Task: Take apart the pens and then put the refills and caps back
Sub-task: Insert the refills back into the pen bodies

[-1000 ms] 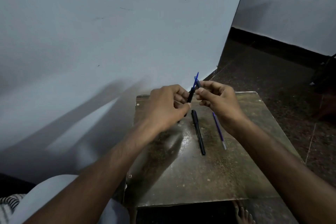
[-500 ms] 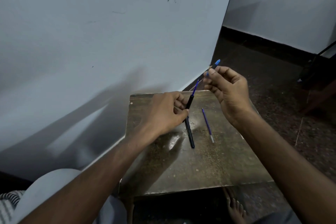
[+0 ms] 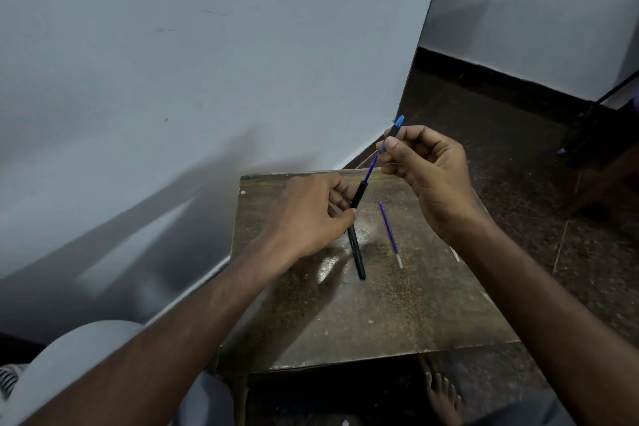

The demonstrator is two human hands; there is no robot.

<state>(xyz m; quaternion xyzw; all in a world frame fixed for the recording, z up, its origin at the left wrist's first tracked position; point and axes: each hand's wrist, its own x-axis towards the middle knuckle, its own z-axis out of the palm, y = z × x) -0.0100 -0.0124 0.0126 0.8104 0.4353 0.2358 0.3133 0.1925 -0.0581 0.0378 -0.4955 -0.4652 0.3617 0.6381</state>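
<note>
My left hand (image 3: 311,218) grips a black pen barrel (image 3: 359,193) that tilts up and to the right over the small table (image 3: 397,322). A blue refill (image 3: 370,168) sticks out of the barrel's top end. My right hand (image 3: 428,176) pinches the refill's upper end, where a blue tip piece (image 3: 397,123) shows above the fingers. A second black pen barrel (image 3: 357,254) lies on the table just under my left hand. To its right a loose blue refill (image 3: 390,233) lies flat on the tabletop.
The dark, worn table stands against a white wall (image 3: 173,79) on the left. Dark speckled floor (image 3: 518,135) spreads to the right and behind. A bare foot (image 3: 442,398) shows below the table's front edge. A thin pale stick (image 3: 454,254) lies by my right wrist.
My right hand has lifted up and to the right, drawing the blue refill out of the barrel held by my left hand. The view has shifted slightly.
</note>
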